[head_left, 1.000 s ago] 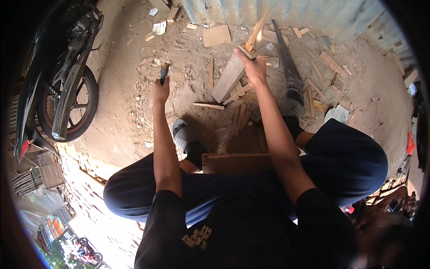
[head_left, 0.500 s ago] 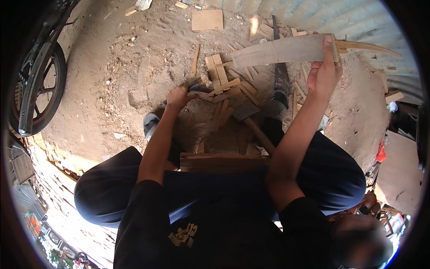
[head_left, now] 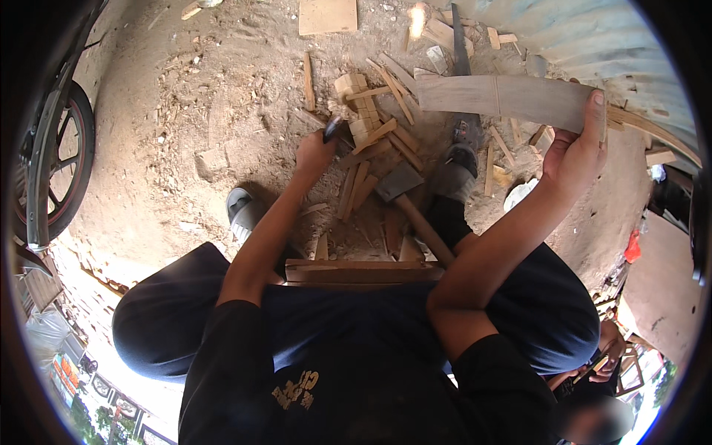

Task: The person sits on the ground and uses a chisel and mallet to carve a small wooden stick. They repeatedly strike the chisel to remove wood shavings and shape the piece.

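Observation:
My right hand [head_left: 577, 152], raised at the right, grips one end of a long, flat grey-brown wooden board [head_left: 504, 95]. Its thumb presses on the face, and a line crosses the board partway along. A thinner, tapering wood strip [head_left: 653, 130] juts out past the gripped end. Low over the ground, my left hand [head_left: 315, 154] is closed on a short dark tool [head_left: 332, 129] whose kind I cannot make out. Just right of it lies a small pile of wood blocks and sticks [head_left: 362, 111]. Between my feet rests a wooden-handled tool with a squarish dark head [head_left: 400, 182].
A long dark blade [head_left: 461, 59] lies beyond my right shoe [head_left: 454, 172]. In front of my lap is a wooden piece [head_left: 356, 273]. A motorbike wheel [head_left: 70, 156] stands left; corrugated sheet metal [head_left: 593, 44] borders the far right. Another person's hand [head_left: 610, 354] shows lower right.
My right hand has carried the board rightward and slightly nearer. My left hand has shifted right, and the dark tool in it now points more upward. The view has tilted a little.

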`<action>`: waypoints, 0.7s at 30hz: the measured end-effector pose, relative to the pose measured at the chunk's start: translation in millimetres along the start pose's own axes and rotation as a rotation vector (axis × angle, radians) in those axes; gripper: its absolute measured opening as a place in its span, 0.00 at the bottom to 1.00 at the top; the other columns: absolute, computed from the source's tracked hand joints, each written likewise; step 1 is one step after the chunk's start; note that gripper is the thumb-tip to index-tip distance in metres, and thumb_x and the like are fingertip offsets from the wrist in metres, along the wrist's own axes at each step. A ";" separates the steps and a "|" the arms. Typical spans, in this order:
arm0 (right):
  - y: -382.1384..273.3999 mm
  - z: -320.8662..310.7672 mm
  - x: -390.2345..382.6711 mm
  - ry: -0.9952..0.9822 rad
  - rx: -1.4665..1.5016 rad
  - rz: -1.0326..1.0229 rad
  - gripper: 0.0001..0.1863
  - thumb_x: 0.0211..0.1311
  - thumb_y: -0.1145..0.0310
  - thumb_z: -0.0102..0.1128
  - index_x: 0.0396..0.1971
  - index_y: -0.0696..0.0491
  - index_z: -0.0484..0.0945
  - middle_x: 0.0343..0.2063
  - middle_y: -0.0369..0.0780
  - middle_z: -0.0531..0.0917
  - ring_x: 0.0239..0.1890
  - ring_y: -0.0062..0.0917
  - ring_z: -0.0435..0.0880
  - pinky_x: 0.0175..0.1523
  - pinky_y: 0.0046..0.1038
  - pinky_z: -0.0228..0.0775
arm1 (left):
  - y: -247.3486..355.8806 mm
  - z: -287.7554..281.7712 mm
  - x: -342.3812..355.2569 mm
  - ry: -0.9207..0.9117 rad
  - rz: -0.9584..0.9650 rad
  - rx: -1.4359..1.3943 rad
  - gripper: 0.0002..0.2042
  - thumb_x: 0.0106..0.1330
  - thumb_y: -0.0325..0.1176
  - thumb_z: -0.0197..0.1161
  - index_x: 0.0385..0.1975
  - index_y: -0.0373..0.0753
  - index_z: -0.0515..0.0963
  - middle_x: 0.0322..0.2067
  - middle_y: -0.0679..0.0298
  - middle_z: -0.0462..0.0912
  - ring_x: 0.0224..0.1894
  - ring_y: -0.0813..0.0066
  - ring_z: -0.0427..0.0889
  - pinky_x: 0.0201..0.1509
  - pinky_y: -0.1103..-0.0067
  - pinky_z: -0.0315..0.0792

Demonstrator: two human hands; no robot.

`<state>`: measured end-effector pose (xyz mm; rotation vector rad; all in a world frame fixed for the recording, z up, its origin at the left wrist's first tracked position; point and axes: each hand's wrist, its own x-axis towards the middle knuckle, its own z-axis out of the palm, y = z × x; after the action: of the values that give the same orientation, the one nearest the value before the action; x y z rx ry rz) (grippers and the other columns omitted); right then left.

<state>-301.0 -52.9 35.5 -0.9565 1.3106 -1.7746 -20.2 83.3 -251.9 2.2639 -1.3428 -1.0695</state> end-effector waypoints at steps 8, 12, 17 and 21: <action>0.4 -3.6 5.8 0.051 -0.099 -0.071 0.29 0.57 0.66 0.74 0.51 0.68 0.72 0.41 0.48 0.82 0.43 0.32 0.85 0.46 0.30 0.80 | 108.8 38.4 24.7 0.073 0.157 -0.312 0.19 0.62 0.44 0.61 0.36 0.31 0.82 0.26 0.45 0.83 0.32 0.48 0.85 0.38 0.60 0.76; -7.1 -12.9 10.8 0.146 -0.253 -0.076 0.27 0.60 0.62 0.71 0.51 0.67 0.74 0.44 0.49 0.82 0.46 0.32 0.84 0.49 0.30 0.79 | 144.0 21.8 57.7 -0.168 0.152 -0.154 0.19 0.60 0.43 0.64 0.34 0.28 0.82 0.29 0.47 0.84 0.32 0.49 0.85 0.40 0.62 0.79; -35.3 -15.6 13.1 0.144 -0.169 -0.059 0.27 0.66 0.56 0.63 0.52 0.65 0.76 0.46 0.46 0.83 0.47 0.32 0.83 0.50 0.30 0.77 | 81.7 -50.8 92.6 -0.475 0.034 -0.129 0.18 0.62 0.46 0.65 0.33 0.34 0.81 0.21 0.63 0.77 0.20 0.75 0.76 0.23 0.74 0.73; -14.8 33.4 -8.1 -0.147 -0.270 0.119 0.27 0.64 0.56 0.64 0.52 0.64 0.77 0.39 0.42 0.83 0.36 0.25 0.81 0.38 0.27 0.74 | 4.8 -138.5 80.7 -0.306 -0.080 -0.077 0.11 0.57 0.32 0.69 0.28 0.34 0.73 0.18 0.68 0.69 0.15 0.83 0.66 0.15 0.80 0.59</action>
<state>-269.6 -56.9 55.7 -1.1078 1.5032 -1.4340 100.5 -3.1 -191.1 2.1786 -1.3015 -1.5181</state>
